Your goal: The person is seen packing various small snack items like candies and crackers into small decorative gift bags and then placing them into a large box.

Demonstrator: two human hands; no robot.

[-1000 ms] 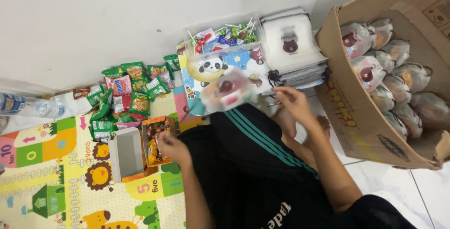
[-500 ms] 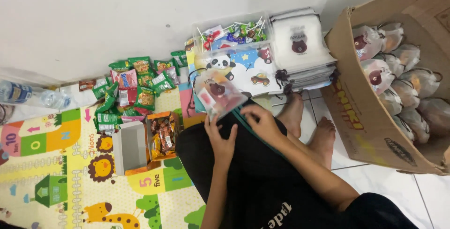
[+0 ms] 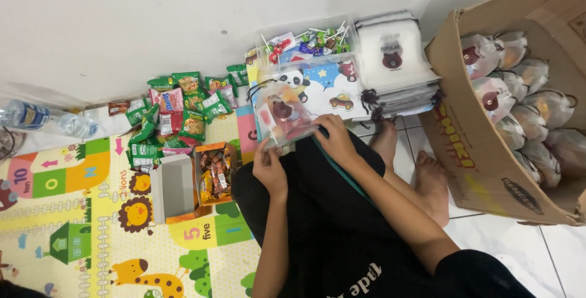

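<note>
I sit on the floor in black trousers and hold a small translucent drawstring pouch (image 3: 282, 116) with a bear print over my lap. My left hand (image 3: 269, 167) grips its lower left edge. My right hand (image 3: 335, 139) grips its lower right edge. Snack packets show through the pouch, and its black drawstring hangs loose at the top.
A pile of green and pink snack packets (image 3: 177, 115) lies on the colourful play mat (image 3: 73, 225). An open orange box of sweets (image 3: 213, 173) sits by my left knee. A clear tub of lollipops (image 3: 305, 44), a stack of empty pouches (image 3: 394, 60), and a cardboard box of filled pouches (image 3: 488, 151) stand to the right.
My left hand left the orange sweet box and came up to the pouch. The right hand drew the pouch down towards my lap, so both hands now hold it.
</note>
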